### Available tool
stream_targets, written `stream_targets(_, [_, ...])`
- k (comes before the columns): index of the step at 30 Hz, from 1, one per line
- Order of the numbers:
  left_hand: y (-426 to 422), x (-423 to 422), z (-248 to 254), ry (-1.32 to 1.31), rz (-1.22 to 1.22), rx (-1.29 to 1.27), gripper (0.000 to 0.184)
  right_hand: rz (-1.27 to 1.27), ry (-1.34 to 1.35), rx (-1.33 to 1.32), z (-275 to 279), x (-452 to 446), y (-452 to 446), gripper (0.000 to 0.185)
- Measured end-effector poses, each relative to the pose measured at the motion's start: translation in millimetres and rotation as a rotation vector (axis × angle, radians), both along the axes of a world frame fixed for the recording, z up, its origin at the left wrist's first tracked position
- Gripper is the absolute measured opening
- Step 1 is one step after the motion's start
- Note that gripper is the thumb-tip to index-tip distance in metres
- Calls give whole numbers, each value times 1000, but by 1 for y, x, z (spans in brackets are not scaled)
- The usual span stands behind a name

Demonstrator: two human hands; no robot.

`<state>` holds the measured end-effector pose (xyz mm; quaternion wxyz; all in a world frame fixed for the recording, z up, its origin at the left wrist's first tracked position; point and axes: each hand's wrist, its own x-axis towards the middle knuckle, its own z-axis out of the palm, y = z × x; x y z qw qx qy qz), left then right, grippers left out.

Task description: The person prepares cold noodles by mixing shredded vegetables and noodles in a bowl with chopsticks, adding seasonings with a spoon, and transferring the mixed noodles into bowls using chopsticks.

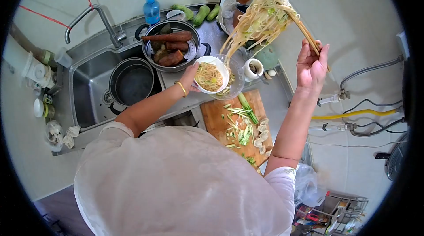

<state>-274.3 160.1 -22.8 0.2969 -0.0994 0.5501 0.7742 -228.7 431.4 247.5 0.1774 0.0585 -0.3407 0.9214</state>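
Raised at the right, my right hand point(312, 64) is closed around wooden chopsticks point(304, 29). A large clump of noodles with pale green shreds point(267, 13) hangs from their tips, its lower strands trailing toward a clear glass bowl point(239, 79). My left hand point(190, 77) grips the rim of a small white bowl point(223, 71) that holds noodles point(208, 77). This bowl overlaps the left side of the glass bowl, where some food shows. Below them, a wooden cutting board point(214, 123) bears cut green strips point(245, 135) and pale round pieces point(263, 135).
A steamer pot point(197, 41) of sweet potatoes stands behind my left hand. At the left, a sink point(86, 83) holds a dark pot point(131, 81). A white mortar point(253, 69) is right of the glass bowl. Hoses point(362, 113) run along the right wall.
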Motion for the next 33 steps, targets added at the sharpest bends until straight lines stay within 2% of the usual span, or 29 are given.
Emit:
stream_targets(5, [9, 6, 15, 42, 44, 86, 56, -160, -105, 161, -24, 15, -26, 30])
stream_targets(7, [11, 3, 16, 56, 51, 149, 56, -226, -166, 519, -43, 21, -50, 27])
stream_targets(9, [13, 2, 16, 72, 44, 181, 55, -87, -186, 952, -60, 25, -57, 21])
stream_targets(10, [14, 3, 16, 80, 33, 181, 55, -29, -267, 994, -66, 26, -64, 17])
stream_targets(12, [14, 4, 19, 90, 9, 183, 53, -64, -207, 1153, -56, 35, -67, 16])
stream_targets(15, [10, 13, 24, 99, -24, 186, 51, -273, -171, 1090, -29, 55, -49, 17])
stream_targets(18, [6, 18, 33, 104, -25, 197, 50, -414, -378, 1081, -63, 60, -3, 18])
stream_targets(20, [9, 19, 36, 90, 14, 229, 50, -221, -599, 955, -109, 59, 16, 20])
stream_targets(24, [9, 23, 51, 82, -62, 285, 49, -124, -655, 333, -221, 45, 5, 29])
stream_targets(27, [8, 28, 50, 88, -132, 294, 50, -68, -462, -73, -229, 36, -10, 26])
stream_targets(30, [6, 33, 38, 128, -163, 252, 51, -20, -364, 149, -188, 41, -19, 24])
stream_targets(33, [3, 35, 27, 113, -142, 203, 52, -49, -361, 734, -145, 60, -35, 17])
